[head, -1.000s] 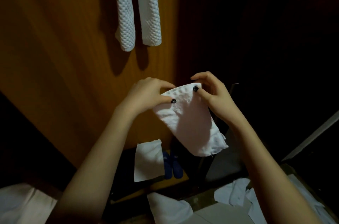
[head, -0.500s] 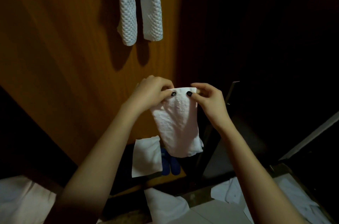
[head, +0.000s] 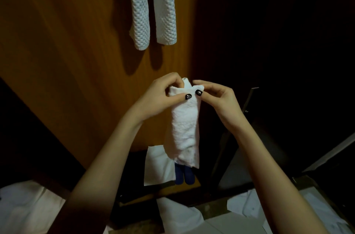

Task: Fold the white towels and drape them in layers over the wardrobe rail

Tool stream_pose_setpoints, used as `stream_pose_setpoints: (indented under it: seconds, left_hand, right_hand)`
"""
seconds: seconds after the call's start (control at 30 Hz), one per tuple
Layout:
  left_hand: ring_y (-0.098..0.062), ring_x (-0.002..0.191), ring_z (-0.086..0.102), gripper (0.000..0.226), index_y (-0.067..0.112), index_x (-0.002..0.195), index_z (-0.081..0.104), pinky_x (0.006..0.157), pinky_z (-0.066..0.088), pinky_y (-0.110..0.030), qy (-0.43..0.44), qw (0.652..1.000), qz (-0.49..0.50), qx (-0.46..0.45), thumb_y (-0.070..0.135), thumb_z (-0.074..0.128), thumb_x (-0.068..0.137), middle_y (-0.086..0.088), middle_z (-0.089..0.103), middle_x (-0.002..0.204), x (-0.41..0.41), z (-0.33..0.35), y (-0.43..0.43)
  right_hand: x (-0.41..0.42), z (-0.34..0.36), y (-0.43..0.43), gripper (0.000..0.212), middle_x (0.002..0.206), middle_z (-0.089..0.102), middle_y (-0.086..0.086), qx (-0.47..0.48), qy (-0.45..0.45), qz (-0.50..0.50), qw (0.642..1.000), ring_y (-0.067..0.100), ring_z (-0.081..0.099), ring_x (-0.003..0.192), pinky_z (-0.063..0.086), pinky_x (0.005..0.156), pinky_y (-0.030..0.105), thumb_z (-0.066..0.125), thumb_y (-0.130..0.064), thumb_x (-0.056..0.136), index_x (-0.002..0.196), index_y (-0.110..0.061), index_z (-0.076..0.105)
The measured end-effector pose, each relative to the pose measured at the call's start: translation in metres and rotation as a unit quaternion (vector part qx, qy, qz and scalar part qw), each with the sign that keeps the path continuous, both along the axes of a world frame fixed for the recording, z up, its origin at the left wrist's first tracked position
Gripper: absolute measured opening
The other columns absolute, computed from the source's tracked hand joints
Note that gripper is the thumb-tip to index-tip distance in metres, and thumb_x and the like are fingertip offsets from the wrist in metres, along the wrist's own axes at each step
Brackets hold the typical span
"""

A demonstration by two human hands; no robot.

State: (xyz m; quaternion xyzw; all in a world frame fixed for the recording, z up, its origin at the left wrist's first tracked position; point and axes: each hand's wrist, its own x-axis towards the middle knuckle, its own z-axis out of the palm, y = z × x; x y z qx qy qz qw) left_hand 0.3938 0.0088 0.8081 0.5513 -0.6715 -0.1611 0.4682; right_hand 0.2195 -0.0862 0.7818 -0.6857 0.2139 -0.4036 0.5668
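A small white towel (head: 184, 130) hangs as a narrow folded strip in front of me. My left hand (head: 161, 97) pinches its top edge from the left and my right hand (head: 217, 97) pinches the same edge from the right, thumbs almost touching. Higher up, a white waffle-weave towel (head: 152, 5) hangs in two strips down the wooden wardrobe panel (head: 67, 51). The rail itself is out of view above.
More white cloths lie below: one (head: 157, 166) behind the held towel, one (head: 178, 216) on the floor, others at lower right (head: 247, 205) and lower left (head: 25, 207). A blue object (head: 184, 176) shows under the held towel. The wardrobe interior at right is dark.
My hands have come together at the towel's top edge, narrowing the wide hanging towel into a slim folded strip. The view shifted slightly downward.
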Motion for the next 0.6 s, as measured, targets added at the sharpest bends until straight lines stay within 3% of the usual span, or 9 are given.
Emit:
stream_pose_setpoints:
  seconds: [0.07,0.17,0.27,0.33,0.43,0.6]
  left_hand:
    - [0.003,0.078,0.048,0.017,0.022,0.082,0.053,0.07,0.037,-0.012,0.018,1.0,-0.018,0.004,0.032,0.067,0.081,0.013,0.051,0.085,0.005,0.005,0.001]
    - [-0.003,0.093,0.052,0.016,0.022,0.084,0.054,0.082,0.041,-0.016,0.034,0.998,-0.043,0.013,0.035,0.064,0.08,0.007,0.051,0.096,0.012,0.011,0.003]
    - [0.001,0.104,0.053,0.018,0.025,0.088,0.06,0.086,0.042,-0.013,0.054,0.998,-0.023,0.023,0.033,0.071,0.077,0.008,0.051,0.108,0.016,0.016,0.002]
    - [0.003,0.104,0.055,0.018,0.024,0.09,0.063,0.083,0.044,-0.012,0.071,0.997,0.004,0.022,0.021,0.076,0.078,0.007,0.056,0.111,0.017,0.017,-0.001]
    - [-0.006,0.1,0.064,0.01,0.015,0.089,0.068,0.086,0.051,-0.023,0.113,0.993,0.025,0.007,0.008,0.073,0.083,0.003,0.068,0.104,0.016,0.021,-0.003]
    - [-0.004,0.089,0.064,0.007,0.008,0.092,0.069,0.078,0.051,-0.019,0.175,0.981,0.068,-0.05,0.008,0.07,0.085,0.001,0.069,0.095,0.021,0.033,-0.017]
  right_hand:
    - [0.003,0.008,-0.001,0.018,0.117,0.069,0.005,-0.006,0.001,0.027,1.0,0.015,0.064,0.112,0.05,0.098,0.029,0.067,-0.008,0.086,0.103,0.0,0.07]
    - [0.008,0.019,0.0,0.012,0.093,0.071,0.002,-0.018,0.01,0.071,0.997,0.011,0.066,0.088,0.051,0.079,0.022,0.069,-0.01,0.084,0.095,-0.006,0.07]
    - [0.015,0.03,0.001,0.009,0.082,0.069,0.0,-0.034,0.01,0.054,0.998,0.003,0.064,0.074,0.047,0.067,0.014,0.068,-0.003,0.085,0.093,0.001,0.069]
    - [0.022,0.034,0.003,0.008,0.08,0.069,0.003,-0.035,-0.004,0.036,0.999,0.008,0.065,0.075,0.049,0.068,0.018,0.071,-0.005,0.084,0.089,0.001,0.069]
    - [0.029,0.033,0.006,0.015,0.084,0.068,0.015,-0.042,-0.017,0.009,0.999,0.02,0.064,0.082,0.051,0.076,0.032,0.07,-0.016,0.088,0.085,-0.002,0.067]
    - [0.023,0.018,0.007,0.018,0.09,0.064,0.004,-0.058,0.01,-0.013,0.998,0.012,0.061,0.086,0.049,0.078,0.028,0.061,-0.019,0.095,0.092,-0.001,0.062]
